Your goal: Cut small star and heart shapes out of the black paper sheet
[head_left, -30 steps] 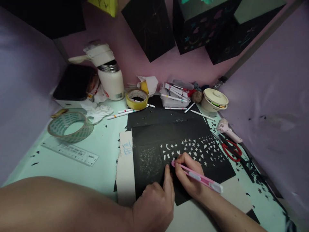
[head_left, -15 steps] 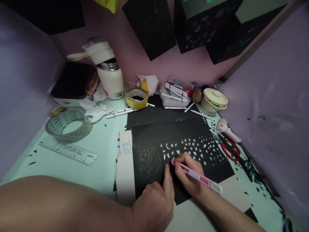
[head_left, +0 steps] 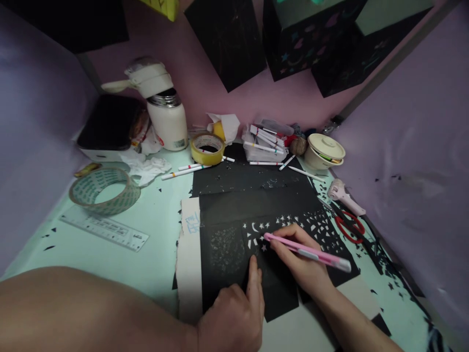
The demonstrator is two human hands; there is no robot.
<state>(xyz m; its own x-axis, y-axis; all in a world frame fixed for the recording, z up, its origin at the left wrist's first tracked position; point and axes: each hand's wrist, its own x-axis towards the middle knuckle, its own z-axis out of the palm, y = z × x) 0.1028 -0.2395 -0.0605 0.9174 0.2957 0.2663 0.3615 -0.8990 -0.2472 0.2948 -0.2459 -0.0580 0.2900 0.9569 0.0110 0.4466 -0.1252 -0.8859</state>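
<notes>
A black paper sheet (head_left: 256, 205) with small star, moon and heart cut-outs lies on the pale green table (head_left: 157, 230). My right hand (head_left: 298, 259) is closed round a pink craft knife (head_left: 308, 252), whose tip rests on the sheet near the cut-outs. My left hand (head_left: 234, 313) presses on the lower part of the sheet, fingers curled and index finger stretched forward along the paper. A strip of white card (head_left: 188, 259) shows under the sheet's left edge.
A clear tape roll (head_left: 104, 190) and ruler (head_left: 104, 227) lie at left. At the back stand a white flask (head_left: 166, 115), yellow tape (head_left: 207, 149), a marker tray (head_left: 266, 144) and a cream bowl (head_left: 324, 151). Red scissors (head_left: 350, 227) lie at right among black scraps.
My right hand and the pink knife have shifted up and to the right on the sheet, and the knife lies flatter. My left hand has stayed pressed on the paper.
</notes>
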